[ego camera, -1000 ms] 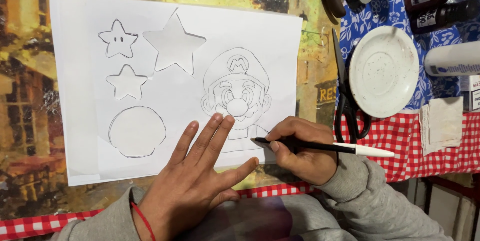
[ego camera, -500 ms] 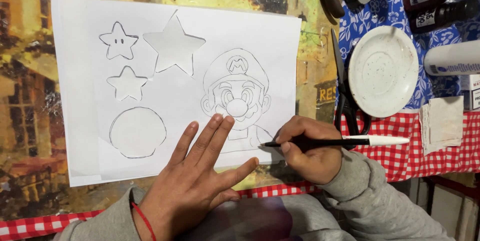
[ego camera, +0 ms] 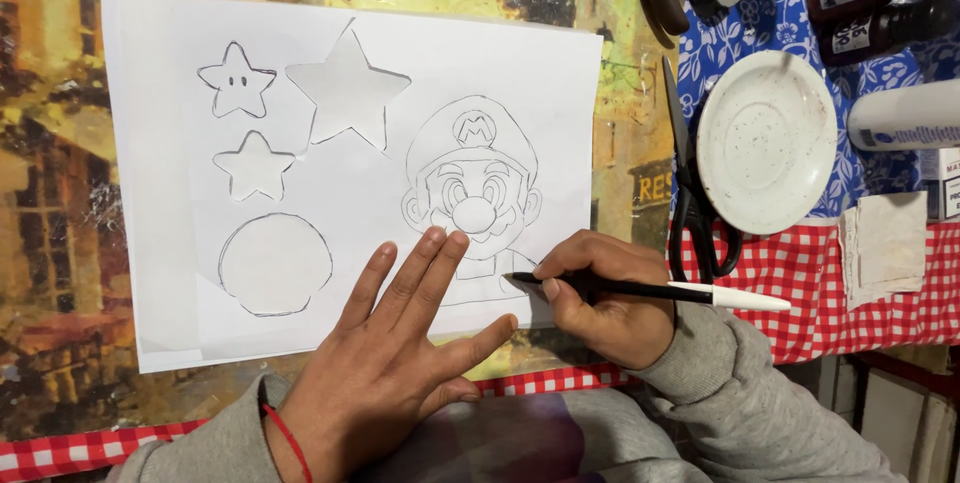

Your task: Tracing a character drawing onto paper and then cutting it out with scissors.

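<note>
A white sheet of paper (ego camera: pixel 540 83) lies on a painted board, with star shapes, a round shape and a pencil-drawn cartoon face with cap and moustache (ego camera: pixel 472 188). My left hand (ego camera: pixel 395 363) lies flat on the sheet's lower edge, fingers spread, a red string on its wrist. My right hand (ego camera: pixel 605 293) grips a black pen with a white end (ego camera: pixel 650 290), whose tip touches the paper just below the drawn face.
Black-handled scissors (ego camera: pixel 690 193) lie right of the sheet. A white speckled plate (ego camera: pixel 765 143) sits on a blue floral cloth, with dark bottles (ego camera: pixel 870 3), a white tube (ego camera: pixel 905 115) and a folded tissue (ego camera: pixel 885 243) nearby. Red checked cloth covers the table edge.
The pen tip has shifted slightly along the line below the drawn face, and the pen's angle has changed a little. My left hand stays pressed on the sheet.
</note>
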